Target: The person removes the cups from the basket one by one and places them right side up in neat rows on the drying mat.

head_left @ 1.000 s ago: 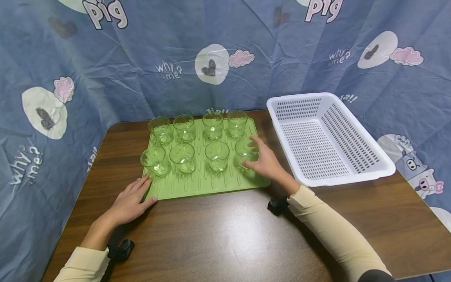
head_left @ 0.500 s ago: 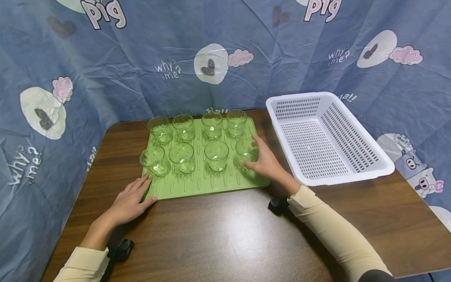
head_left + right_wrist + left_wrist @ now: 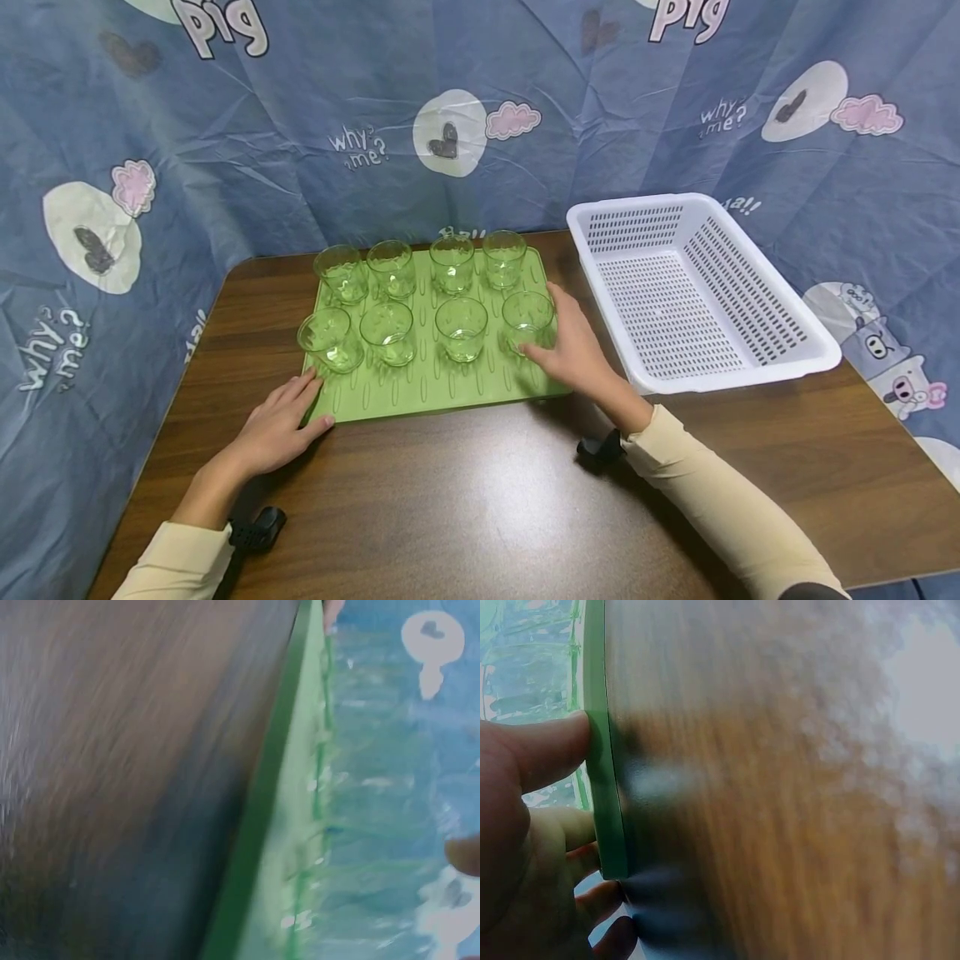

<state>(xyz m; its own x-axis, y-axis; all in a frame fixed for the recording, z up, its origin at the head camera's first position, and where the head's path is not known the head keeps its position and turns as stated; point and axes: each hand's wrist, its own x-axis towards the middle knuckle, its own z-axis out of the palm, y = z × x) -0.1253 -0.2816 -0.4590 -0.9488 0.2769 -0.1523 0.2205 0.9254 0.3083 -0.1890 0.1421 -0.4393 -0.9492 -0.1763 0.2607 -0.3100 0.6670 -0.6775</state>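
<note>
In the head view, two rows of clear drinking glasses stand upright on a green drying mat (image 3: 420,400). My right hand (image 3: 576,346) is beside the front-right glass (image 3: 525,312), its thumb in front of the glass and its fingers along the right side. That glass rests on the mat. My left hand (image 3: 273,429) lies at the mat's front-left corner, fingers extended. In the left wrist view the left thumb (image 3: 555,746) touches the mat's green edge (image 3: 600,772). Just the tip of the right thumb (image 3: 465,855) shows at the edge of the blurred right wrist view.
A white perforated plastic basket (image 3: 667,379) stands to the right of the mat, with nothing in it. All of it sits on a brown wooden table (image 3: 465,500). A blue printed curtain (image 3: 510,67) hangs behind and at the sides.
My right hand has drawn slightly right, its fingers coming away from around the front-right glass, which has stayed in place. The left hand keeps its place at the mat's corner.
</note>
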